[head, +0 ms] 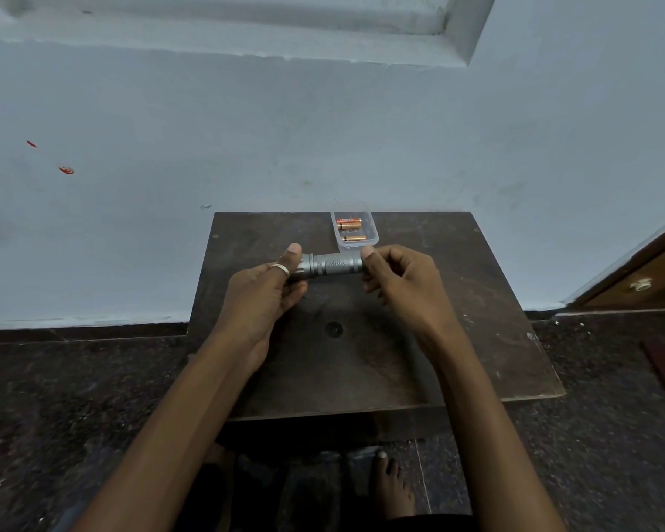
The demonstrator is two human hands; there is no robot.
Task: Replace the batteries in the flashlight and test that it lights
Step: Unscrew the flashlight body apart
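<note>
Both hands grip the silver flashlight (329, 266) level above the dark wooden board (477, 320), at the centre of the frame: the left hand (260, 293) curls its fingers round the head end, and the right hand (398, 280) pinches the tail end with thumb and fingertips. Just behind it, near the board's far edge, a clear plastic tray (355, 229) holds orange batteries (349, 223).

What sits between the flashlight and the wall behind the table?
A clear plastic box holding batteries, on the table's far edge just behind the flashlight; head view.
</note>
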